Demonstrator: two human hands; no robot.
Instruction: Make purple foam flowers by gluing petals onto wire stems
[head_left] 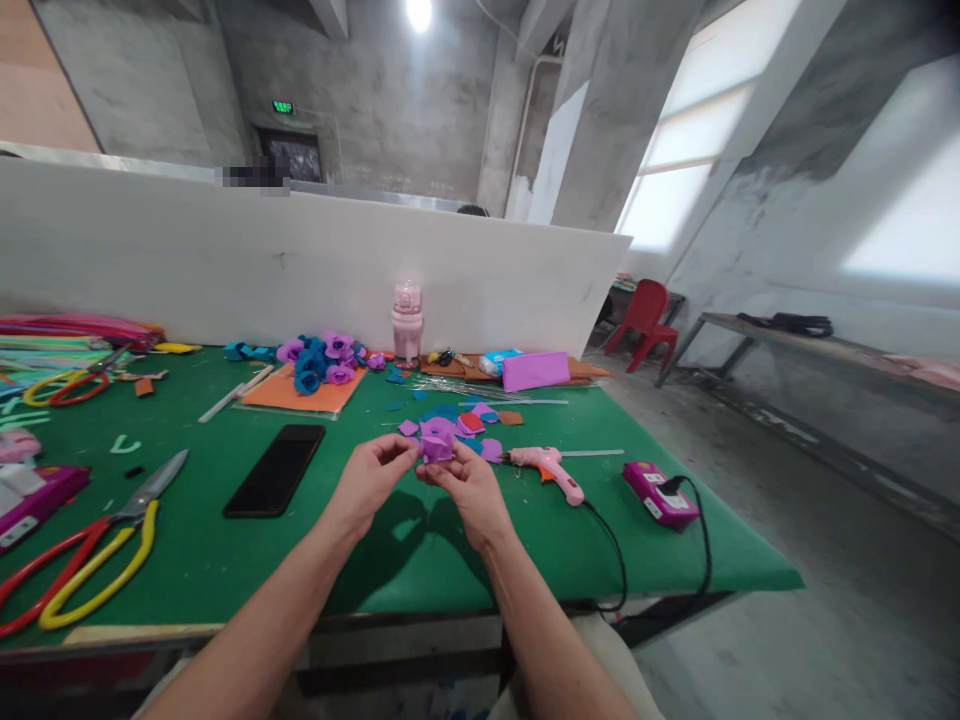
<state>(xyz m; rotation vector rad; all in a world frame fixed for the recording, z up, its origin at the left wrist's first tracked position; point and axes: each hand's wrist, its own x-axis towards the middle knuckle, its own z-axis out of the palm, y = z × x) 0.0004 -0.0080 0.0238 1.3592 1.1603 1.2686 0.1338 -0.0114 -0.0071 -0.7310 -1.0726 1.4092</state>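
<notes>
Between my two hands, a little above the green table, is a purple felt or paper flower (437, 440). My left hand (375, 474) pinches its left side, thumb and fingers together. On its right and lower edge my right hand (463, 485) closes with thumb and fingertips. Behind the flower lie loose petal pieces (471, 424) in purple, blue and red. A pink glue gun (546, 468) rests just right of my right hand, a clear glue stick (592, 453) projecting from its back. Finished-looking purple and blue flowers (322, 362) sit on an orange sheet (300, 392) farther back.
A black phone (275, 470) lies left of my arms, with large red-and-yellow scissors (112, 540) beyond it. At right is a purple power strip (660, 494) with a black cable. A pink bottle (407, 325) stands before the white partition (315, 255).
</notes>
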